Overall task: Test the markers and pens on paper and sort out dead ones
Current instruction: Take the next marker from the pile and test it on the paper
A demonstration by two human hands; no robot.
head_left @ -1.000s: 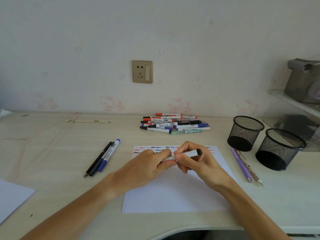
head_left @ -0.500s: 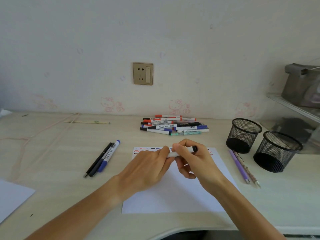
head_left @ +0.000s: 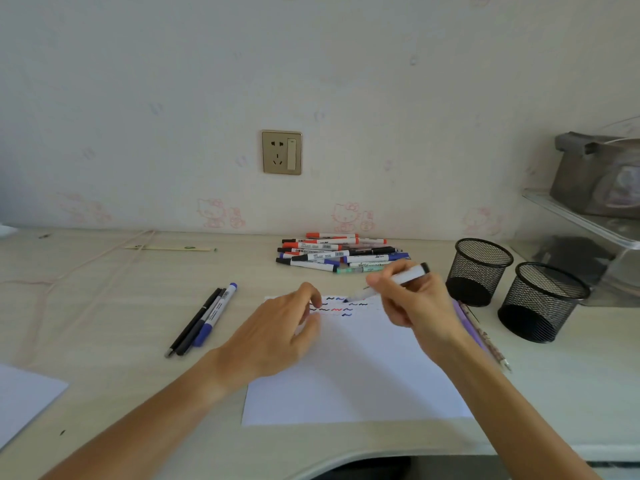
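A: How much of the testing is judged to be done?

B: Roughly a part, not the bulk. Several short squiggles in black, blue and red are seen along the far edge of the paper (head_left: 356, 368), so a number of pens have plainly been tried. Most of the sheet below those marks is blank.

A: And what is being tested at this moment?

B: A white marker (head_left: 398, 279) with a black end is pinched between thumb and fingers of the right hand (head_left: 415, 299), its tip lowered to the paper among the squiggles. Whether a fresh line is being laid cannot be told.

A: The left hand?

B: The left hand (head_left: 277, 334) is laid on the left part of the paper with fingers loosely curled. Its fingertips are hidden, so whether a cap is held there cannot be told.

A: What is left?

B: A pile of markers (head_left: 332, 252) is lying beyond the paper's far edge, judged to be untested. Three pens (head_left: 204, 317) are set left of the paper, and two thin pens (head_left: 485, 336) right of it. Which group is the dead one cannot be told.

A: The two mesh cups (head_left: 478, 271)?

B: They are standing right of the paper, and nothing is seen inside them.
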